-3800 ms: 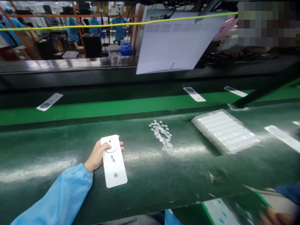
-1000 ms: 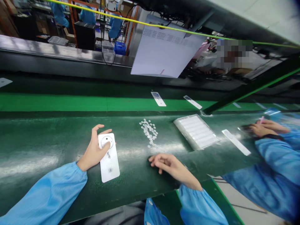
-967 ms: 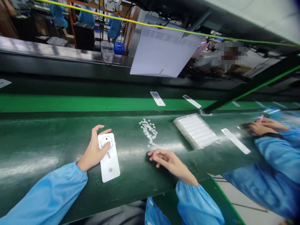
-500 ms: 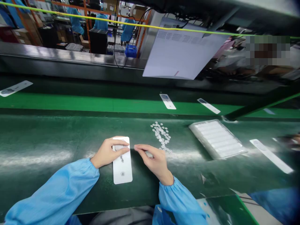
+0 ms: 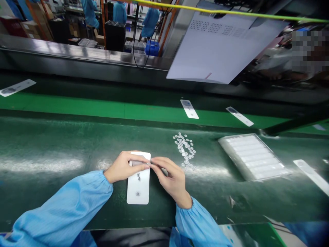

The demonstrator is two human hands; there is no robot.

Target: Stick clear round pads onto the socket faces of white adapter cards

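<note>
A white rounded panel [image 5: 138, 187] with dark printed marks lies upright before me on the green work surface. My left hand [image 5: 125, 166] grips its upper part from the left, fingers and thumb reaching across to the right edge and covering some of the print. At that same edge, the fingertips of my right hand [image 5: 171, 176] are pinched together, close against my left fingertips. Whatever they hold is too small or hidden to make out. Just beyond my right hand lies a loose scatter of small clear round discs [image 5: 184, 145].
A plastic-wrapped pack of white pieces [image 5: 253, 156] sits to the right, with another white panel [image 5: 312, 175] past it. Further panels [image 5: 189, 109] rest on the bright green conveyor belt [image 5: 102, 106]. A white sheet [image 5: 205, 51] hangs above; people in blue work far behind.
My right hand has come left to the panel's edge and now meets my left fingertips. The camera view has shifted slightly. My left hand keeps its grip on the panel.
</note>
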